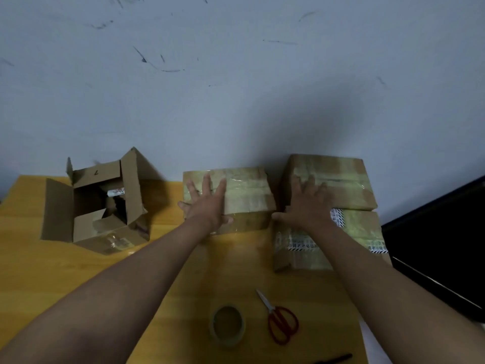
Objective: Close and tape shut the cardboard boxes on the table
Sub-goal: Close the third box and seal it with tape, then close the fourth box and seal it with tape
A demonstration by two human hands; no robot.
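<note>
Hands flat, fingers straight: left hand [207, 206] on middle taped box [236, 198], right hand [308, 203] on right back-edge box [333, 182]. Risk: open box [102, 203] near table's [39, 258] left back corner forgotten, untaped.

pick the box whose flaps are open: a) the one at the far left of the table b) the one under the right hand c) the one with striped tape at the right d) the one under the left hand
a, the far-left box has its flaps standing up and its inside showing, while the other boxes are closed and taped.
</note>
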